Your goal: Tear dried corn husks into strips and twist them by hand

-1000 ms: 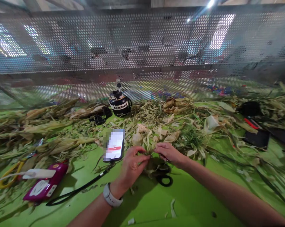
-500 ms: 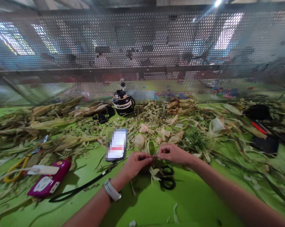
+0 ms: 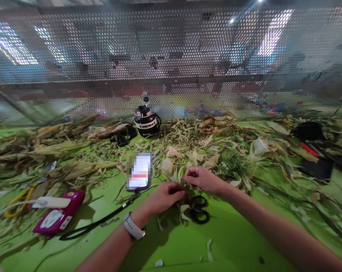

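My left hand (image 3: 164, 197) is closed in a pinch low over the green table (image 3: 165, 249); whatever lies between its thumb and fingers is too small to make out. Slightly farther off and to the right, my right hand (image 3: 201, 177) also has its fingertips pressed together, their contents hidden. Pale strips of corn husk (image 3: 184, 212) lie just below the hands. Beside them rest scissors with black handles (image 3: 199, 216), their blades covered. A round, pale husk-coloured piece (image 3: 167, 167) sits beyond my left hand.
A phone (image 3: 141, 172) on a black strap lies left of the hands, near a purple device (image 3: 60, 213) with a white cable. Dried corn husks (image 3: 103, 134) cover the back. A black jug marked ENERGY (image 3: 146, 122) stands before a perforated metal screen (image 3: 171, 49).
My right hand has moved slightly up and away from my left, so the gap between their fingertips is wider. The left hand stays nearly in place, and the view has shifted a little.
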The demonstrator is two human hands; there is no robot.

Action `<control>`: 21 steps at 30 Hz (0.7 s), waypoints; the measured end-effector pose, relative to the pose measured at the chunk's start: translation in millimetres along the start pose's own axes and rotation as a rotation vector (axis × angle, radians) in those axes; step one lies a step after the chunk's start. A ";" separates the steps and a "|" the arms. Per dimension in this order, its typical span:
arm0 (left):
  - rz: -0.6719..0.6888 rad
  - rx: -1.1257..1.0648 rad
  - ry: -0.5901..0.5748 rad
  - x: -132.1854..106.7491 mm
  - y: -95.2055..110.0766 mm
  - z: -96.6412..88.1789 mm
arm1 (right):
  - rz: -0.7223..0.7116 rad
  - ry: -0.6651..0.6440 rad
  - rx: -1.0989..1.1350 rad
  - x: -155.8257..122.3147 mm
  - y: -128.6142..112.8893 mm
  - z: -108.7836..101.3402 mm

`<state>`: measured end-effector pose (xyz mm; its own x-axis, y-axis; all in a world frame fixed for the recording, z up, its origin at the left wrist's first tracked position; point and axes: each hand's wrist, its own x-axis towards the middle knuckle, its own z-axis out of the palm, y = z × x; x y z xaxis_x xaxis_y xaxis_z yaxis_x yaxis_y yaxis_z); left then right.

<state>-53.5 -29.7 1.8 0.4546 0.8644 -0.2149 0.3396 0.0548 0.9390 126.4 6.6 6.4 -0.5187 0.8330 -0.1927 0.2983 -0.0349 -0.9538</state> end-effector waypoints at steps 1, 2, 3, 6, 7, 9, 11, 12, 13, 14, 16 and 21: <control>-0.006 -0.003 0.011 0.3 0.3 0.9 | -0.034 0.018 -0.029 1.3 1.9 1.3; -0.014 -0.009 0.026 1.0 0.2 1.7 | -0.087 0.049 -0.088 1.6 3.4 1.8; -0.024 -0.020 0.039 1.8 -0.1 2.3 | -0.155 0.093 -0.183 0.6 4.1 1.6; -0.061 -0.055 0.051 4.6 -2.2 2.9 | -0.364 0.289 -0.602 -10.5 1.1 -1.5; -0.075 -0.062 0.044 5.4 -3.2 2.7 | -0.401 0.338 -0.745 -16.0 -1.0 -2.5; -0.089 -0.067 0.024 6.7 -5.5 1.9 | -0.427 0.349 -0.968 -26.6 -4.2 -2.8; -0.081 -0.070 0.010 7.6 -7.7 1.0 | -0.411 0.251 -1.088 -33.1 -3.8 -0.4; -0.073 -0.068 0.005 8.1 -8.7 0.5 | -0.393 0.187 -1.110 -34.2 -2.2 1.5; -0.067 -0.065 0.002 8.5 -9.8 0.0 | -0.374 0.129 -1.109 -34.1 -0.1 3.6; -0.064 -0.067 -0.001 9.1 -10.9 -0.5 | -0.357 0.083 -1.093 -33.0 2.3 5.4; -0.055 -0.085 -0.013 10.3 -13.6 -1.4 | -0.343 0.037 -1.041 -30.0 5.7 7.3; -0.049 -0.187 -0.060 13.5 -21.9 -4.4 | -0.373 -0.046 -0.802 -30.1 1.1 3.0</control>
<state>-58.4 -17.1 -20.5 0.4916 0.8274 -0.2715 0.2056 0.1927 0.9595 139.9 -20.1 10.5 -0.7209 0.6892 0.0734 0.5663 0.6468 -0.5109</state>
